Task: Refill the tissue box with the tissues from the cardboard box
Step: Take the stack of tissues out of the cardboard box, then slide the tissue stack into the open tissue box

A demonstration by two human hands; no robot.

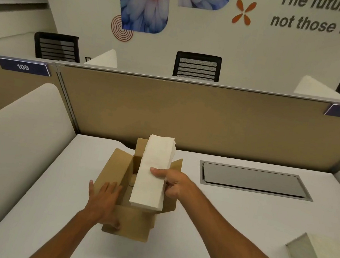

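An open brown cardboard box [116, 165] stands in the middle of the white desk, its flaps spread out. My right hand [171, 183] grips a long white stack of tissues [153, 170] from its right side and holds it above the box opening, tilted away from me. My left hand [104, 200] lies flat on the box's left flap and near corner. At the lower right, partly cut off by the frame edge, lies the tissue box [325, 253], pale with a dark open side.
The white desk [46, 210] has a grey cable hatch [253, 180] set into it at the right back. A tan partition [188, 114] closes off the far edge, and a white curved divider [18, 141] stands at the left. Black chairs stand beyond.
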